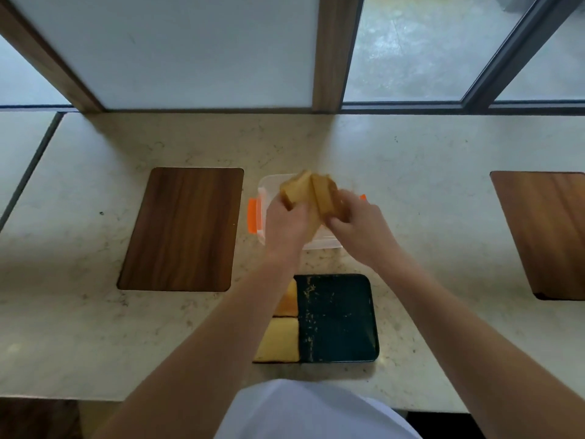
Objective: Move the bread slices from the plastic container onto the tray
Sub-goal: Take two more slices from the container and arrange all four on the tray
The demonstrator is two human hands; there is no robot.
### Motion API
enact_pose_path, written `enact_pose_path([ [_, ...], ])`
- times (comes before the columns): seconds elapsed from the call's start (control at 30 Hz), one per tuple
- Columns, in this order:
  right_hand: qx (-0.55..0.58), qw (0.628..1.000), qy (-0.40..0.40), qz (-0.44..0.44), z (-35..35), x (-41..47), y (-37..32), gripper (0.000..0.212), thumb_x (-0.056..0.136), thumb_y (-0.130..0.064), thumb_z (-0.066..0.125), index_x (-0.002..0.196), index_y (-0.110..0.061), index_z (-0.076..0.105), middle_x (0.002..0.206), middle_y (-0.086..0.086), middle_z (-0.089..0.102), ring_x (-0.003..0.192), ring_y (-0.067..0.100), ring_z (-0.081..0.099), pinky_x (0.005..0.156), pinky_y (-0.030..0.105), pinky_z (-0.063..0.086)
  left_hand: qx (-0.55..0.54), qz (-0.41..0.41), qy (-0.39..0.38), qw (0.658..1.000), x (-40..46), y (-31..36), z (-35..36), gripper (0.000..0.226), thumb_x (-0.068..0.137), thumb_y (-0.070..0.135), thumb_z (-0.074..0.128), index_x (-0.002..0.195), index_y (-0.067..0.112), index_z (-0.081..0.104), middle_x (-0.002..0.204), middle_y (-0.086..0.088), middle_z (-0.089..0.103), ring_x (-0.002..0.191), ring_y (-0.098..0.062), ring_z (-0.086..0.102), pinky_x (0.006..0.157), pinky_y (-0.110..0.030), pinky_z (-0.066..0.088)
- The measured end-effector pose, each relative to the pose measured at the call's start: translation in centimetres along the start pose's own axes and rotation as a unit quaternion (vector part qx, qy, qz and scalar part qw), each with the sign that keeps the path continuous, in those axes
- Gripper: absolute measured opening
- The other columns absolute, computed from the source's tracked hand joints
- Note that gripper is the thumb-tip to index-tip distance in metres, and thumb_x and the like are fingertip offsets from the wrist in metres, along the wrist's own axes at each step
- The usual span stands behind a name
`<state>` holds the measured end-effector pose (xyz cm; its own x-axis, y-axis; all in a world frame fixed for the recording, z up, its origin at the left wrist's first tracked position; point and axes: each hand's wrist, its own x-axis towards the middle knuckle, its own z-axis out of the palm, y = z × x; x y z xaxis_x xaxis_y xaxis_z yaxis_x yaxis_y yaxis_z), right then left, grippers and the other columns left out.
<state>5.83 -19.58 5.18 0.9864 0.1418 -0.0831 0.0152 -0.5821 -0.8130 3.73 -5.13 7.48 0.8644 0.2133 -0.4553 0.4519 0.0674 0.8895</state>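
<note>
A clear plastic container (263,198) with orange clips stands on the counter. Above it, my left hand (286,223) grips one bread slice (294,186) on edge. My right hand (357,224) grips a second bread slice (323,193) right beside it, the two slices touching. Closer to me lies a dark tray (338,318) dusted with crumbs. Two bread slices lie flat along its left side, one (288,299) behind the other (280,340); my left forearm hides part of them. The container's inside is hidden by my hands.
A dark wooden board (182,228) is set into the pale stone counter left of the container. Another wooden board (544,229) lies at the far right. Windows and wooden posts run along the counter's back edge.
</note>
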Motion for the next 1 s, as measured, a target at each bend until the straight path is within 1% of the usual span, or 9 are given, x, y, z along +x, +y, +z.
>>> enact_pose_path([
  [0.1,0.098,0.993,-0.026,0.063,0.6,-5.5,1.4,0.009,0.094,-0.027,0.062,0.100,-0.031,0.067,0.078,-0.002,0.068,0.070,0.012,0.063,0.062,0.017,0.054,0.025,-0.025,-0.001,0.999,-1.3,-3.5,-1.6,0.014,0.095,0.025,0.061,0.105,0.034,0.066,0.106,-0.007,0.073,0.100,-0.031,0.070,0.091,-0.053,0.057],
  [0.2,0.187,0.967,-0.078,0.155,3.4,-10.6,3.7,0.015,0.094,-0.027,0.063,0.098,-0.041,0.064,0.085,-0.018,0.072,0.075,0.000,0.067,0.065,0.012,0.053,0.074,-0.107,-0.018,0.991,-3.7,-9.5,-4.2,0.011,0.093,0.032,0.063,0.103,0.038,0.063,0.106,0.001,0.073,0.097,-0.021,0.070,0.088,-0.049,0.057],
  [0.4,0.213,0.913,-0.082,0.338,8.2,-17.6,8.8,0.019,0.095,-0.025,0.064,0.108,-0.037,0.057,0.108,-0.010,0.069,0.098,0.007,0.066,0.073,0.024,0.053,0.150,-0.188,0.009,0.971,-7.2,-16.2,-8.1,0.013,0.095,0.024,0.062,0.101,0.035,0.060,0.101,0.001,0.070,0.094,-0.022,0.067,0.091,-0.052,0.056],
  [0.47,0.256,0.879,-0.062,0.397,8.6,-18.2,10.1,0.019,0.096,-0.027,0.063,0.113,-0.032,0.057,0.114,-0.004,0.067,0.104,0.015,0.064,0.086,0.036,0.056,0.142,-0.198,0.035,0.969,-7.5,-16.7,-9.0,0.012,0.094,0.021,0.063,0.100,0.032,0.061,0.100,-0.002,0.069,0.094,-0.024,0.067,0.091,-0.054,0.056],
  [0.57,0.305,0.824,-0.025,0.477,8.8,-17.8,11.3,0.015,0.098,-0.032,0.058,0.111,-0.026,0.061,0.114,0.002,0.067,0.107,0.024,0.063,0.097,0.047,0.051,0.107,-0.207,0.051,0.971,-7.2,-16.3,-9.4,0.035,0.094,0.018,0.063,0.129,0.018,0.058,0.114,-0.008,0.066,0.103,-0.028,0.065,0.095,-0.055,0.054],
  [0.63,0.317,0.806,0.005,0.500,8.7,-17.0,11.5,0.016,0.097,-0.033,0.057,0.109,-0.024,0.063,0.109,0.002,0.069,0.102,0.023,0.063,0.087,0.040,0.051,0.088,-0.205,0.059,0.973,-6.6,-16.0,-9.4,0.042,0.093,0.019,0.063,0.134,0.016,0.054,0.123,-0.012,0.064,0.110,-0.032,0.063,0.097,-0.057,0.052],
  [0.73,0.337,0.793,0.045,0.505,8.5,-15.9,11.7,0.003,0.096,-0.029,0.058,0.097,-0.026,0.058,0.102,0.002,0.066,0.094,0.019,0.063,0.068,0.031,0.049,0.066,-0.175,0.048,0.981,-5.9,-15.3,-9.3,0.028,0.092,0.019,0.062,0.120,0.022,0.061,0.115,-0.010,0.069,0.104,-0.030,0.068,0.091,-0.057,0.056],
  [0.83,0.416,0.745,0.086,0.515,8.4,-15.4,12.0,0.007,0.093,-0.019,0.064,0.098,-0.021,0.059,0.107,0.006,0.068,0.099,0.021,0.067,0.070,0.030,0.052,0.080,-0.156,0.042,0.984,-5.3,-14.7,-9.1,0.014,0.085,0.027,0.063,0.099,0.025,0.064,0.097,-0.008,0.069,0.089,-0.029,0.068,0.085,-0.057,0.057],
  [1.0,0.540,0.661,0.112,0.509,8.7,-14.9,11.8,0.017,0.088,-0.011,0.072,0.104,-0.009,0.066,0.095,0.010,0.080,0.085,0.019,0.077,0.069,0.029,0.058,0.111,-0.135,0.031,0.984,-4.9,-14.7,-8.5,0.037,0.074,0.033,0.062,0.100,0.007,0.065,0.085,-0.009,0.062,0.078,-0.027,0.059,0.070,-0.049,0.052],
])
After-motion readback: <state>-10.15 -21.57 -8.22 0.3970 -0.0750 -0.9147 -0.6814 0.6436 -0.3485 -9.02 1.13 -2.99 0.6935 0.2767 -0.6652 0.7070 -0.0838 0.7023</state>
